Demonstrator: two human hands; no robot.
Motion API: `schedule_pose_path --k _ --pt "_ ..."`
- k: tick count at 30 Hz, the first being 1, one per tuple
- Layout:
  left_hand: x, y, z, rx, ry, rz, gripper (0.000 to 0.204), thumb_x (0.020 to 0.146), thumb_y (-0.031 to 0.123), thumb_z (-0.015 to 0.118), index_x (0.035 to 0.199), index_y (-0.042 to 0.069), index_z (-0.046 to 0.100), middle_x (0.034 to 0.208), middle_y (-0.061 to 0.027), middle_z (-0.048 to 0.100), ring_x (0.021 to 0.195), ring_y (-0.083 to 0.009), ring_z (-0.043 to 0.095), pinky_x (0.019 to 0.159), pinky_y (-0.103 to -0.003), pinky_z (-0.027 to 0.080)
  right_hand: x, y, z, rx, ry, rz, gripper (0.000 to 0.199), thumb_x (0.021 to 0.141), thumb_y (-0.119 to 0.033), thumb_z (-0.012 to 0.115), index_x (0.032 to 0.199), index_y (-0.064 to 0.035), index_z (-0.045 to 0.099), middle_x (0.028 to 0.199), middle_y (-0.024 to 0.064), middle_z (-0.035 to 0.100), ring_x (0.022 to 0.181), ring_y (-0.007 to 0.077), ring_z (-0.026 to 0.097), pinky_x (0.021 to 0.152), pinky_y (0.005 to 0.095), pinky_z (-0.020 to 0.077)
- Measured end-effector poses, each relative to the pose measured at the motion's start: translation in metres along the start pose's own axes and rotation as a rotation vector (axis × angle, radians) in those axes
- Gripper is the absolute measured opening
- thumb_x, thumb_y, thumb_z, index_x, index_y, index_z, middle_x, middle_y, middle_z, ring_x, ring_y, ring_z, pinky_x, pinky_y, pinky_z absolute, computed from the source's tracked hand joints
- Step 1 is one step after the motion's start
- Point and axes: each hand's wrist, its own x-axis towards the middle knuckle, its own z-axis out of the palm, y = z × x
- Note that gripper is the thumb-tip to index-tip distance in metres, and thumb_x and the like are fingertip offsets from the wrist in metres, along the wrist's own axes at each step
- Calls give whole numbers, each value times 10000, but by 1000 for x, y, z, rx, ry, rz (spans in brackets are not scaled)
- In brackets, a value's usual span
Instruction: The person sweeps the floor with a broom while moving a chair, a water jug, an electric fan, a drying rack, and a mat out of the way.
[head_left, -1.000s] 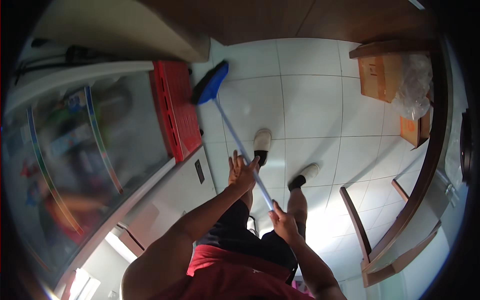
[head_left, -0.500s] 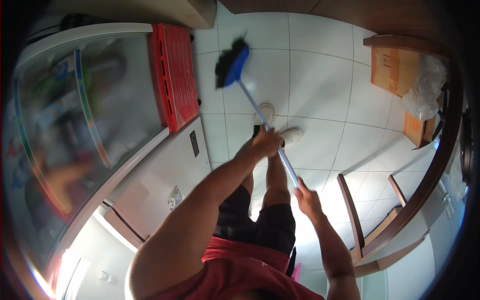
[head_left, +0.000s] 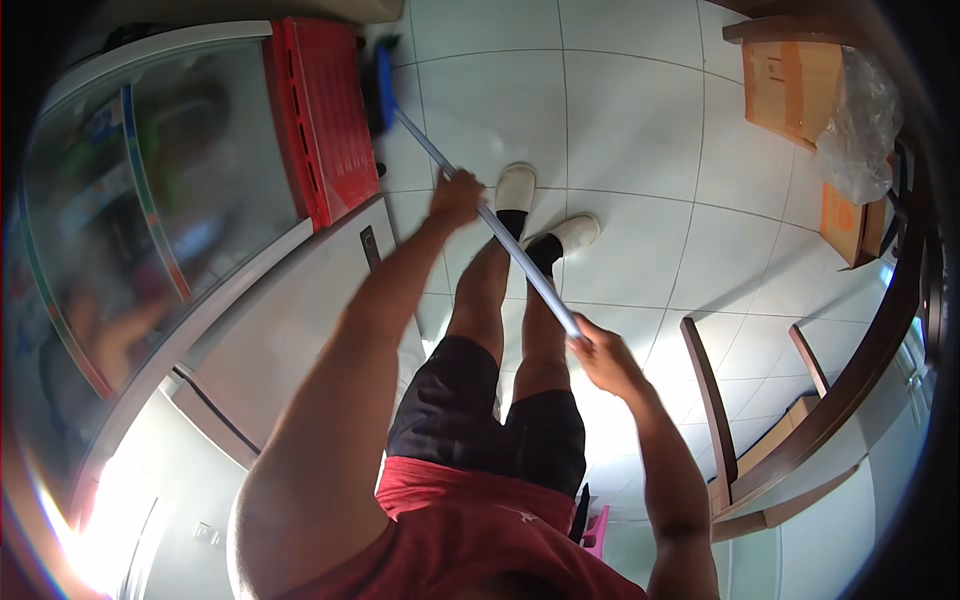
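Observation:
A broom with a long pale blue-grey handle (head_left: 525,262) slants across the view from upper left to lower middle. Its blue head with dark bristles (head_left: 383,88) is at the floor beside the red crate, partly hidden under that crate's side. My left hand (head_left: 458,197) is wrapped round the middle of the handle. Closer to my body, my right hand (head_left: 604,352) grips the handle's upper end. Both forearms reach forward over my legs and the white shoes (head_left: 516,188) on my feet.
At the left stand a glass-topped white chest freezer (head_left: 290,320) and a red plastic crate (head_left: 335,115). Pale tiles cover the floor (head_left: 630,130). To the right are cardboard boxes (head_left: 790,90), a clear plastic bag (head_left: 858,130) and a dark wooden table frame (head_left: 708,400).
The broom head has swung left, from open tiles to the side of the red crate. My left hand moved left and forward with the handle; my right hand shifted slightly left and forward.

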Motion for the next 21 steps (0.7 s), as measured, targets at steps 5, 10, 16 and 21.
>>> schedule_pose_path --k 5,10,16,21 --pt "-48 111 -9 -102 -343 402 155 680 290 584 715 154 650 699 -103 612 738 -295 590 780 -441 403 -109 -47 -98 -521 -69 163 298 822 -148 546 1090 -18 539 680 180 584 632 299 597 537 359 456" --pt "-43 96 -89 -257 -63 298 215 684 316 622 678 102 611 675 -108 589 756 -293 572 764 -405 414 -141 -33 -94 173 15 187 216 901 -116 442 1074 -24 535 553 -24 416 494 58 416 464 224 377" --pt "32 26 -70 180 -100 104 274 696 260 583 920 102 585 1025 -89 533 1050 -245 446 845 -502 367 -26 -13 16 123 348 -66 273 861 -281 518 966 -31 492 645 148 577 524 321 572 482 374 452" --pt "12 103 13 73 -121 209 168 666 210 569 802 138 639 830 -71 594 897 -273 533 774 -461 386 -129 23 13 -89 309 265 205 817 -207 528 974 -82 488 644 149 590 601 355 590 528 451 464"
